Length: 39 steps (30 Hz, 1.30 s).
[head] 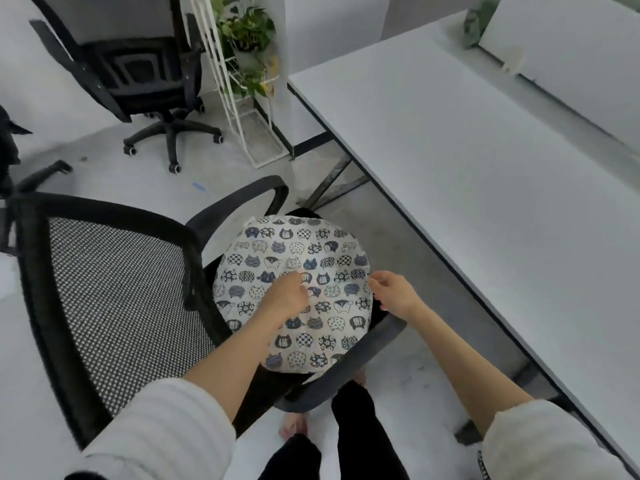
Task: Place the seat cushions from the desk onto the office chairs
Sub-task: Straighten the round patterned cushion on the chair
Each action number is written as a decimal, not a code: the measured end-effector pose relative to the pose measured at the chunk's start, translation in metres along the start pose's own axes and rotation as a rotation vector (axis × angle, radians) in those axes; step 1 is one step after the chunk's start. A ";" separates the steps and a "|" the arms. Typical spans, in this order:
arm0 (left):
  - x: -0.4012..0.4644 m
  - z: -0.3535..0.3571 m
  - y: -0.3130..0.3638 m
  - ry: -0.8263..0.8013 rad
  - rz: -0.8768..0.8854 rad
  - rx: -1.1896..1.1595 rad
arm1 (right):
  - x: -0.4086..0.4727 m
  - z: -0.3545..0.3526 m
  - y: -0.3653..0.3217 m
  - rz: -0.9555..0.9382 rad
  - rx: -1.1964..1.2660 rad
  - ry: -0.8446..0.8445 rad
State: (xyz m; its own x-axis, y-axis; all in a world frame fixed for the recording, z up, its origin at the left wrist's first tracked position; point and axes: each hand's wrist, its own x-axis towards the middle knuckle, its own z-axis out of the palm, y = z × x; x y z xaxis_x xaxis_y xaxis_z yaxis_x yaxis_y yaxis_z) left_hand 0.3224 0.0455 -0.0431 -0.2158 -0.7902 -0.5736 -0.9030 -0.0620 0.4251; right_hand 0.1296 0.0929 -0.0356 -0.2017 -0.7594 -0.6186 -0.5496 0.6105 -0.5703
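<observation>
Both hands hover over the round cat-print cushion lying on the near chair seat: left hand loose-fingered on its middle, right hand relaxed at its edge, gripping nothing. Placing looks done; next seems a cushion for the far chair, though the desk beyond the right hand shows none.

Pale grey floor, a white plant rack with leafy plants against the wall.

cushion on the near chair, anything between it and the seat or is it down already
Nothing visible in the way: the cushion lies on the near chair, between its armrests, with the left hand over it and the right hand at its edge.
</observation>
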 end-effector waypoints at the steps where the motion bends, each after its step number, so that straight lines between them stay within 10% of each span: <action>1: 0.021 0.002 -0.006 -0.009 -0.014 -0.027 | 0.026 0.000 0.003 0.012 -0.023 -0.020; 26: 0.264 0.032 -0.188 0.077 -0.512 -0.033 | 0.257 0.110 0.091 0.553 0.124 0.205; 39: 0.253 -0.012 -0.084 0.411 -0.011 0.266 | 0.189 0.103 0.058 0.689 0.203 0.080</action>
State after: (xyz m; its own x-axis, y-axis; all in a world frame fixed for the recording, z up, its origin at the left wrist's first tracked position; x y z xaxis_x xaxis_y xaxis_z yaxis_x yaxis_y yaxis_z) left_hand 0.3479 -0.1563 -0.2159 -0.0896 -0.9691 -0.2300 -0.9795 0.0439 0.1966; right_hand 0.1433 0.0079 -0.2408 -0.5115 -0.1960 -0.8366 -0.1162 0.9805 -0.1587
